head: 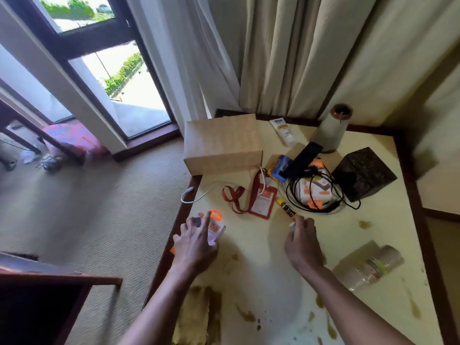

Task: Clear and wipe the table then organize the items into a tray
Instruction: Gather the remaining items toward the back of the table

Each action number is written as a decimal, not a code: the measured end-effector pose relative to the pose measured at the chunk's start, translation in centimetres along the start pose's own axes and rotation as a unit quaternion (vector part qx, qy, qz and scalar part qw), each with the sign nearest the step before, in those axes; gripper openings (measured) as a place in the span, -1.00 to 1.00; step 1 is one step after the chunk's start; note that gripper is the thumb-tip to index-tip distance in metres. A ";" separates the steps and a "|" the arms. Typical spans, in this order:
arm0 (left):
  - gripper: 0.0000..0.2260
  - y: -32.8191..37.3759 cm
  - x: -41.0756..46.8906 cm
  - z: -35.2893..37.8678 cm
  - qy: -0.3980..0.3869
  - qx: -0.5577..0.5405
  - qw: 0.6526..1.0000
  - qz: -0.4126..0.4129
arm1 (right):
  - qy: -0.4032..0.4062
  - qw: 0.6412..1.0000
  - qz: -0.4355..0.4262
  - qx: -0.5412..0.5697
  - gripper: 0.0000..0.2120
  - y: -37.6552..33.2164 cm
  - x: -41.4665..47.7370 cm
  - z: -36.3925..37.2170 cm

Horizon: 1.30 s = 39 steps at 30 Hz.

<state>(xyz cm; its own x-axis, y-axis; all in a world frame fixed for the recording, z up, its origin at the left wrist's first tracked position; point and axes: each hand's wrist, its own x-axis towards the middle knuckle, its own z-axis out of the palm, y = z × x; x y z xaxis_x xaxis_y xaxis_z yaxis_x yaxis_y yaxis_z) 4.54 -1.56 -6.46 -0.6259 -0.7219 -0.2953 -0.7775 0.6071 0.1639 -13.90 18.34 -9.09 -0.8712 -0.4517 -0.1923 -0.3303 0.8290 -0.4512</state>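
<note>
Writing unreadable w/ blur, left hand (196, 241) on orange-white packet (216, 226)

A hotel-like bedroom or living room, indicated by carpet (99, 207), full-length curtains (286, 53), a glazed balcony door (124, 93) and a wood-edged bench (408, 185).

A beige carpeted floor (104, 200) runs to a tall dark-framed glass door (119, 78) bright with daylight and greenery outside. Heavy cream pleated curtains (293, 53) hang behind the cream, dark-wood-edged tabletop (273, 270). A dark wooden furniture piece (49, 302) stands at lower left.
</note>
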 end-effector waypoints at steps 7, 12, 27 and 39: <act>-0.11 6.6 2.8 -4.3 0.072 -0.178 0.979 0.067 | -0.025 0.994 0.034 -0.102 -0.60 -1.4 3.8 0.1; -0.15 12.9 7.0 -5.9 0.052 -0.250 0.962 0.099 | -0.036 0.988 0.014 -0.150 -0.52 -0.4 4.9 0.1; -0.39 27.2 21.6 -8.5 0.007 -0.224 0.964 0.140 | 0.085 0.990 0.066 0.090 -0.65 -1.3 18.7 -9.8; -0.54 27.5 25.4 -4.9 -0.019 -0.093 0.979 0.181 | 0.013 0.997 -0.014 0.071 -0.50 0.3 22.7 -8.7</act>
<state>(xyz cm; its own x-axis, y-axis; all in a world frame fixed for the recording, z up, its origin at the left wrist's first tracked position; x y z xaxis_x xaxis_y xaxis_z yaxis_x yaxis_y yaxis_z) -33.00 -4.83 -4.87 -0.8626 -0.4552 -0.2208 -0.5049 0.7471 0.4323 -36.92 11.18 -5.98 -0.8716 -0.4647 -0.1559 -0.3023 0.7600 -0.5753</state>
